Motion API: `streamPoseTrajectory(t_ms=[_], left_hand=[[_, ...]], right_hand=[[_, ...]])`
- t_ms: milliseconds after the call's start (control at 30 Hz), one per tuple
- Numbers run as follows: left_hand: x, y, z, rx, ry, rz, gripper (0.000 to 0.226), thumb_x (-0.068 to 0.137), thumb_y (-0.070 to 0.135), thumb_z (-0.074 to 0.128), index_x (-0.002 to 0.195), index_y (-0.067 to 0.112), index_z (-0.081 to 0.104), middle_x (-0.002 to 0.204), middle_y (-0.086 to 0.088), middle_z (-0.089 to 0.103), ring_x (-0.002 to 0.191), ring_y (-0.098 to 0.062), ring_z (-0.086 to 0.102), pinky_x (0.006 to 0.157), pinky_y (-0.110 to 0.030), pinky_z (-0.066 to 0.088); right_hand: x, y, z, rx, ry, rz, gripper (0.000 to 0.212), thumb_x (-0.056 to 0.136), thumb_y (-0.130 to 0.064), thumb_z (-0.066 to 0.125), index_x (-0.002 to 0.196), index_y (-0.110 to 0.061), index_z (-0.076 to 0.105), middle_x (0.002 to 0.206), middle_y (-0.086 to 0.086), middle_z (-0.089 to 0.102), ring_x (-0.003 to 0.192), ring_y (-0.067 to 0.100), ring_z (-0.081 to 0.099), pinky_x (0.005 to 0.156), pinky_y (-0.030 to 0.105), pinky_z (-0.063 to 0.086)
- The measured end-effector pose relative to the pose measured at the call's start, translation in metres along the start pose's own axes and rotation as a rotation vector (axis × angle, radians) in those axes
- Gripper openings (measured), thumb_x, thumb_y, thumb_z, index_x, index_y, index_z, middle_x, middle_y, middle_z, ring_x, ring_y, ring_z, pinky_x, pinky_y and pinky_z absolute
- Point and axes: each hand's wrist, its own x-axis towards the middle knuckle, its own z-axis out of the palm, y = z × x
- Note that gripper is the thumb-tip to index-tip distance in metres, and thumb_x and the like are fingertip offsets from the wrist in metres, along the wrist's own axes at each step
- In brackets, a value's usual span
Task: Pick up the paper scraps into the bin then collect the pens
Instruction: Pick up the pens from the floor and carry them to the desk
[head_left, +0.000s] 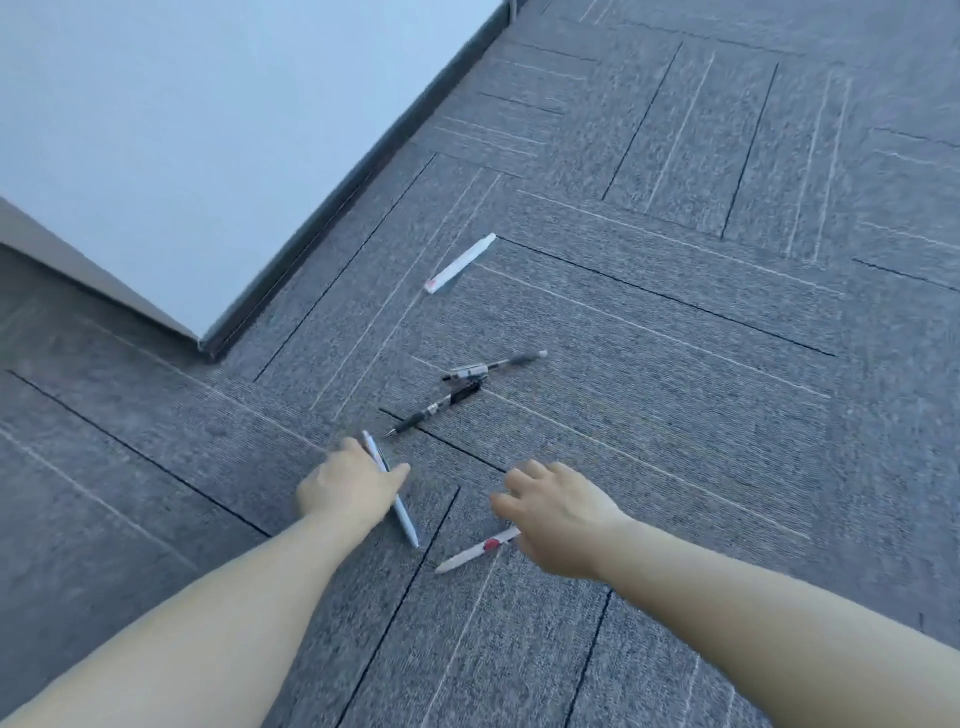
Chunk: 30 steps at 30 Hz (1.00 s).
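Left hand lies over a white pen on the carpet, fingers curled round it. Right hand hovers over another pen, fingers loosely apart.

Open carpet is seen right of the pens, nothing standing on it. The left is closed off by the white wall and its dark skirting. Between the two black pens only a narrow gap is left.

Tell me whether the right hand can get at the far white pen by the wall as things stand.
Probably not without leaning forward: the right hand is over the red-marked pen, and the far white pen lies well beyond, past two dark pens, though nothing blocks it.
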Motion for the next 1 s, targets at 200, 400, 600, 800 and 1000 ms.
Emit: streamPoseTrajectory(t_ms=[200, 400, 600, 800, 1000], left_hand=[[-0.005, 0.011, 0.012, -0.105, 0.058, 0.104, 0.022, 0.094, 0.038, 0.043, 0.093, 0.017, 0.051, 0.075, 0.003, 0.054, 0.056, -0.011, 0.053, 0.044, -0.025, 0.034], [0.021, 0.035, -0.010, -0.413, 0.276, 0.298, 0.005, 0.098, 0.020, 0.037, 0.096, 0.015, 0.037, 0.064, 0.000, 0.049, 0.045, -0.013, 0.040, 0.038, -0.023, 0.026], [0.044, 0.064, -0.012, -0.277, 0.099, 0.460, 0.030, 0.088, 0.046, 0.055, 0.100, 0.020, 0.046, 0.087, 0.005, 0.052, 0.071, -0.012, 0.053, 0.057, -0.027, 0.042], [0.054, 0.067, -0.006, -0.130, 0.090, 0.549, 0.022, 0.090, 0.037, 0.053, 0.099, 0.017, 0.050, 0.095, 0.000, 0.049, 0.078, -0.016, 0.050, 0.064, -0.030, 0.042], [0.087, 0.032, -0.025, -0.337, 0.176, 0.404, 0.011, 0.097, 0.028, 0.043, 0.098, 0.019, 0.037, 0.069, 0.002, 0.053, 0.051, -0.013, 0.047, 0.042, -0.025, 0.034]], right_hand=[[0.021, -0.013, 0.009, 0.025, -0.059, -0.048, 0.023, 0.092, -0.026, 0.052, 0.112, -0.014, 0.054, 0.106, 0.005, 0.058, 0.097, 0.024, 0.054, 0.089, 0.037, 0.044], [0.065, 0.030, -0.033, 0.368, 0.075, 0.395, 0.013, 0.092, -0.024, 0.046, 0.095, -0.021, 0.034, 0.089, -0.001, 0.044, 0.067, 0.023, 0.053, 0.054, 0.035, 0.042], [0.121, 0.093, -0.065, 0.311, 0.112, 0.529, 0.017, 0.092, -0.018, 0.047, 0.109, -0.021, 0.050, 0.102, 0.003, 0.045, 0.069, 0.022, 0.058, 0.060, 0.037, 0.050], [0.148, 0.102, -0.065, 0.217, -0.141, 0.422, 0.009, 0.089, -0.027, 0.058, 0.089, -0.021, 0.051, 0.096, 0.002, 0.054, 0.075, 0.020, 0.059, 0.066, 0.035, 0.051], [0.181, 0.119, -0.088, 0.154, 0.142, 0.516, 0.008, 0.096, -0.028, 0.042, 0.097, -0.020, 0.040, 0.073, 0.004, 0.056, 0.056, 0.020, 0.050, 0.051, 0.032, 0.039]])
